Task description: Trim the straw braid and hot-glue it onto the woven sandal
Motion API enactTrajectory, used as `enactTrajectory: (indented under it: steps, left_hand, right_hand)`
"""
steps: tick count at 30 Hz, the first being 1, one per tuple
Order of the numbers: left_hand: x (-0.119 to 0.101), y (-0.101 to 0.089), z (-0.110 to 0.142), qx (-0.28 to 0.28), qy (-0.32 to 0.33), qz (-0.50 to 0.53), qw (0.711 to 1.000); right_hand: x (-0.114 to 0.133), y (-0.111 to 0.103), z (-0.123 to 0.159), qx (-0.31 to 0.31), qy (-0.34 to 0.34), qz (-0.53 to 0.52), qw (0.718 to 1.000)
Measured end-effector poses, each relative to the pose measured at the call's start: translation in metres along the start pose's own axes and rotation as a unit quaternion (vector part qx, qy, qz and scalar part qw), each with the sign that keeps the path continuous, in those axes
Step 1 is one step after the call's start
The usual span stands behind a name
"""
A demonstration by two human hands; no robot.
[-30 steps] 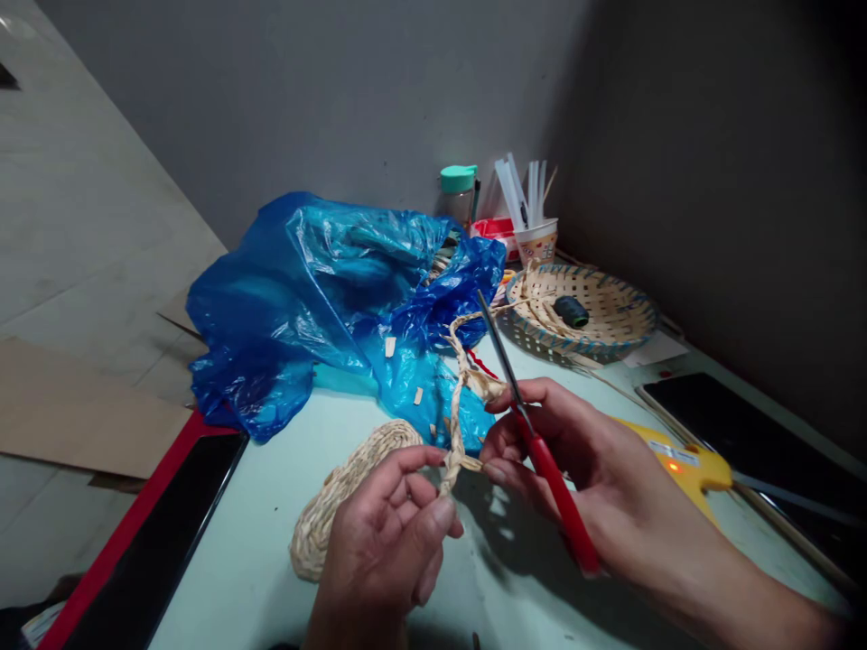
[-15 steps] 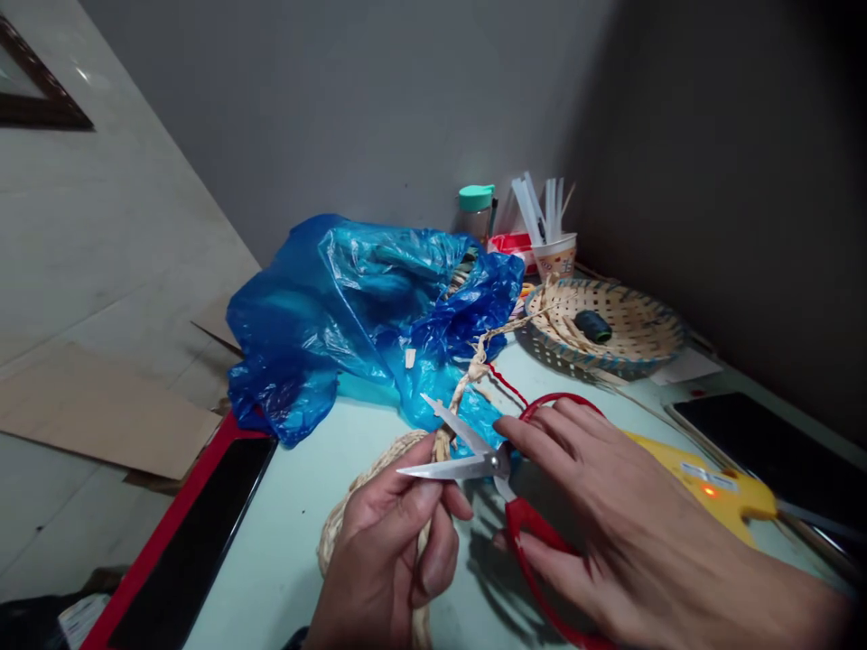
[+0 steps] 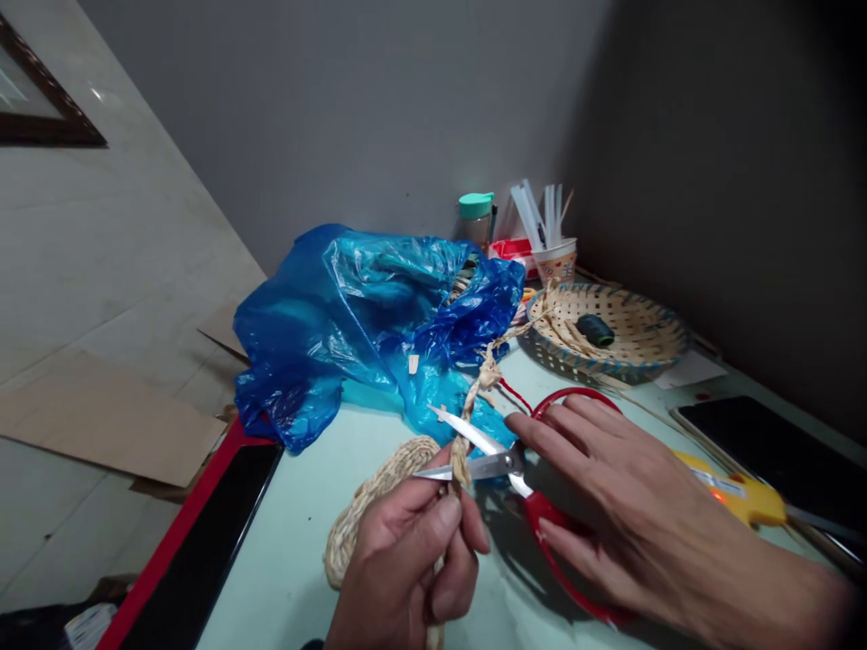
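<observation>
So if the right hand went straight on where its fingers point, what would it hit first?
Probably the straw braid, which seems to run through the open scissors in the right hand. The blue plastic bag lies beyond, though depth is hard to judge here.

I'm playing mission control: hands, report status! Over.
Left grip: pinching braid. Right grip: holding red-handled scissors, blades open across braid. Caution: left fingers close to blades.

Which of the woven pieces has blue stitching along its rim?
The shallow basket at right, with the dark spool lying in it; the oval coil and the braid in the left hand show none.
</observation>
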State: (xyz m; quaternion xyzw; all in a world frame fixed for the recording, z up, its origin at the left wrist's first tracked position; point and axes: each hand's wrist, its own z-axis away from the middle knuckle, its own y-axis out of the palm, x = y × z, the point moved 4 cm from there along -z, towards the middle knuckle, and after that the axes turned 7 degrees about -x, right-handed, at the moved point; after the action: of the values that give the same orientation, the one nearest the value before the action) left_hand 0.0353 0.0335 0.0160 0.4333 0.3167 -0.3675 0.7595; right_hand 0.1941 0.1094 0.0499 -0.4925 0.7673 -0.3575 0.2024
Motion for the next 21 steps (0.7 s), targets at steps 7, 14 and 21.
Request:
enactTrajectory:
  steps: [7,14,21]
  left_hand:
    - [0.002,-0.003,-0.002,0.004,-0.007,0.002,1.000]
    - [0.001,-0.004,-0.003,-0.040,-0.005,0.027,0.999]
    - [0.000,-0.002,-0.003,-0.054,-0.020,0.056,0.997]
  right_hand:
    - [-0.010,0.002,0.003,0.019,-0.002,-0.029,0.999]
    - [-0.009,-0.001,0.007,0.051,-0.020,-0.009,0.998]
    - [-0.012,0.003,0.011,0.047,-0.016,0.001,0.999]
